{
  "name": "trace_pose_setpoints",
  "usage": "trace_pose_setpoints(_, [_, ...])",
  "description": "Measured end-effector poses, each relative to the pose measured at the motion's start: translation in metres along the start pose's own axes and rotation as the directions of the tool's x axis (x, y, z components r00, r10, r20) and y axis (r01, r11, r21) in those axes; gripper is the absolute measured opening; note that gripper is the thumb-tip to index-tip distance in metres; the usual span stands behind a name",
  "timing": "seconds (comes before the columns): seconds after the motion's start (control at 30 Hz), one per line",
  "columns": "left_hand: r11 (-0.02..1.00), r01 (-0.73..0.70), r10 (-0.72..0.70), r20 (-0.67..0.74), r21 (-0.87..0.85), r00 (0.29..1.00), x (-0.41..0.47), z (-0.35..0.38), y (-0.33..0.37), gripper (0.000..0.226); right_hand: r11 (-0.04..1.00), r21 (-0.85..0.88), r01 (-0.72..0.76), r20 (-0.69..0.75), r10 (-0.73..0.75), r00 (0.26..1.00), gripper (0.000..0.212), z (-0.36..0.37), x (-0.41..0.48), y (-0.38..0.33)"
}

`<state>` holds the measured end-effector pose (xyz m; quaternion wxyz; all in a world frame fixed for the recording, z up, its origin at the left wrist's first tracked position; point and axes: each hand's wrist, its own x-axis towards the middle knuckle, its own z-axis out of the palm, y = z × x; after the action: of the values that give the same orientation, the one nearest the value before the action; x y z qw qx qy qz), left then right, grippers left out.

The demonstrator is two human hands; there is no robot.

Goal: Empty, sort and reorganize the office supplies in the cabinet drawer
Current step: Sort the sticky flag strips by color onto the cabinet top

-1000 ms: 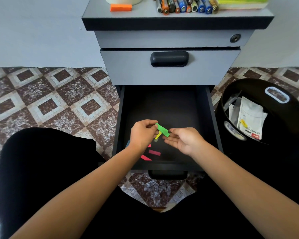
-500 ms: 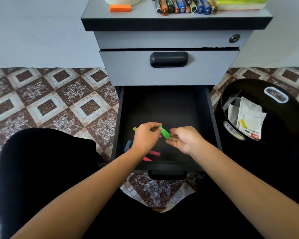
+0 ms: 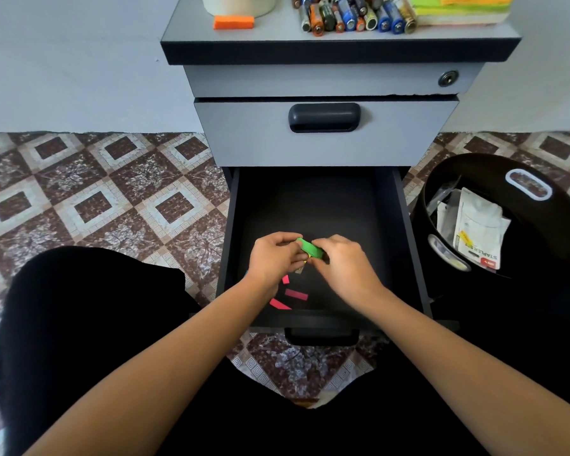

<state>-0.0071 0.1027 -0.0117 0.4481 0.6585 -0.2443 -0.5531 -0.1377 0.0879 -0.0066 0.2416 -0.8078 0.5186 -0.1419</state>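
Floor & bkgd: brown-and-cream patterned tile floor [image 3: 112, 199], pale wall behind; grey metal pedestal cabinet [image 3: 326, 146] is viewed from above.
Drawer: black bottom drawer [image 3: 405, 245] is pulled fully out; judged nearly emptied, w/ only a few paper slips near the front.
Green slip: small bright-green paper flag strip [image 3: 310, 249] is held just above the drawer floor, front-centre, betw. both hands.
Left hand: left hand [image 3: 273, 255] has its fingers curled, w/ one end of the green slip pinched; a yellowish bit is glimpsed beneath, too small to name.
Right hand: right hand [image 3: 343, 258] has its fingers curled, w/ the other end pinched.
Pink slips: three pink paper strips [image 3: 296, 294] lie flat on the drawer floor, just below the hands.
Handling (judged): v. light, thin, floppy; prob. tacky on one edge, so clinging to fingers or to each other is expected; easily creased.
Where to grip: a nail should be slid under a short end, then thumb-to-index pinch; no force needed.
Cabinet top: mixed loose batteries [image 3: 349, 18] and an orange strip stack [image 3: 233, 22] are laid out.
Bin: round black plastic bin [image 3: 556, 232] stands at right, near the drawer.
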Motion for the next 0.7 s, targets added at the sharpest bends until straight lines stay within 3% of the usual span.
trace_pose_setpoints(0.13, [0.998,0.000,-0.004,0.068,0.061,0.998,0.002,-0.005,0.001,0.017,0.999,-0.050,0.001,0.023,0.000,1.000,0.026,-0.003,0.003,0.003])
trace_pose_setpoints(0.2, [0.975,-0.080,0.056,0.120,0.206,0.991,0.004,-0.010,0.004,0.022,0.998,-0.059,0.006,0.049,-0.003,0.999,0.024,-0.006,0.007,0.005])
trace_pose_setpoints(0.23, [0.932,-0.165,0.122,0.148,0.324,0.981,0.005,-0.013,0.006,0.023,0.998,-0.060,0.013,0.059,-0.010,0.998,0.024,-0.009,0.008,0.006])
trace_pose_setpoints(0.33, [0.671,-0.424,0.321,0.278,0.609,0.906,0.005,-0.020,0.014,0.030,0.998,-0.055,0.041,0.079,-0.036,0.996,0.027,-0.016,0.010,0.007])
trace_pose_setpoints(0.43, [0.480,-0.579,0.396,0.426,0.659,0.813,0.002,-0.027,0.021,0.035,0.996,-0.049,0.068,0.099,-0.063,0.993,0.027,-0.021,0.012,0.007])
trace_pose_setpoints(0.57, [0.250,-0.654,0.430,0.523,0.714,0.736,0.001,-0.035,0.030,0.030,0.996,-0.026,0.088,0.108,-0.085,0.991,0.027,-0.027,0.013,0.001])
trace_pose_setpoints(0.7, [0.167,-0.676,0.404,0.575,0.718,0.711,-0.002,-0.042,0.040,0.025,0.993,-0.012,0.119,0.116,-0.116,0.986,0.029,-0.033,0.013,-0.006])
